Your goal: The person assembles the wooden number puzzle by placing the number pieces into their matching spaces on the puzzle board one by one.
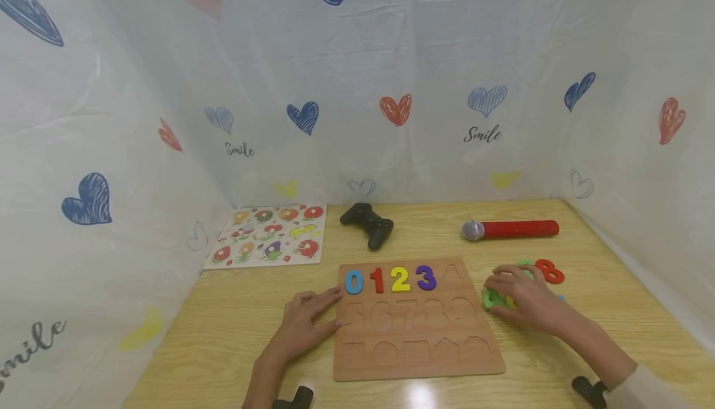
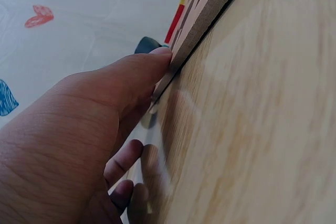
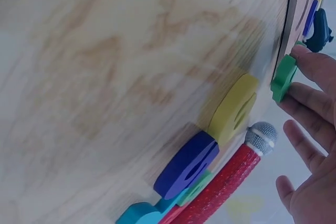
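On the table lies a wooden number board with a blue 0, red 1, yellow 2 and purple 3 in its top row. The other recesses that show are bare. My left hand touches the board's left edge with thumb and fingertips, as the left wrist view also shows. To the right of the board, my right hand pinches a green number piece between thumb and fingers. Its exact digit is unclear. Other loose pieces lie partly hidden under this hand.
Near the right hand are a yellow piece, a purple piece and a red 8. Farther back lie a fruit puzzle board, a black game controller and a red microphone. A heart-printed curtain surrounds the table.
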Motion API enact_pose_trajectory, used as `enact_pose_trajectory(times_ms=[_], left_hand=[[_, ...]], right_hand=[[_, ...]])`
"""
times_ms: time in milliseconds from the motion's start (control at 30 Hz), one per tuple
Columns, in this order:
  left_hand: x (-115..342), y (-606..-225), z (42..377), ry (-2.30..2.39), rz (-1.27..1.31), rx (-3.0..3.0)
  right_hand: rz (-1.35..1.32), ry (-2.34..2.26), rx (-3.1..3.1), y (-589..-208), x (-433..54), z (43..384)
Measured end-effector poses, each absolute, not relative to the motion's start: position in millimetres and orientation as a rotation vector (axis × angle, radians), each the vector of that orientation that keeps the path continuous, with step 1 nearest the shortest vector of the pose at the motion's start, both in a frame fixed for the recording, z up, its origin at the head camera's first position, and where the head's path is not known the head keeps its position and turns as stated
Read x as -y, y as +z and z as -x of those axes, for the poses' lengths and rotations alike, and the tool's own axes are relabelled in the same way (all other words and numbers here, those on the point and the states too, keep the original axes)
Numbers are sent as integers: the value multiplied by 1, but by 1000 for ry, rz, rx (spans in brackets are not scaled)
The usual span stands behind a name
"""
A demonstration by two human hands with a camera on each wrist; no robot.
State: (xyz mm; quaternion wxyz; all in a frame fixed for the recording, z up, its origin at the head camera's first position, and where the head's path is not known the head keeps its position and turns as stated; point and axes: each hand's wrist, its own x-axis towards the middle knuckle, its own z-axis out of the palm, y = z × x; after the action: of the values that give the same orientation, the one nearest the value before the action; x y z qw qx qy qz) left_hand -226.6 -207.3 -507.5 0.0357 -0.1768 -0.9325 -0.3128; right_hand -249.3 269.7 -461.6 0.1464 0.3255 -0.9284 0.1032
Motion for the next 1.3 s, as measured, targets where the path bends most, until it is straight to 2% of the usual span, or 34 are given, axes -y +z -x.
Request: enact_pose_trajectory(times_ms=[1300], left_hand=[[207,-505,227,-934,550,2881]], right_hand=[[-977,281,2771,-449,-236,279]])
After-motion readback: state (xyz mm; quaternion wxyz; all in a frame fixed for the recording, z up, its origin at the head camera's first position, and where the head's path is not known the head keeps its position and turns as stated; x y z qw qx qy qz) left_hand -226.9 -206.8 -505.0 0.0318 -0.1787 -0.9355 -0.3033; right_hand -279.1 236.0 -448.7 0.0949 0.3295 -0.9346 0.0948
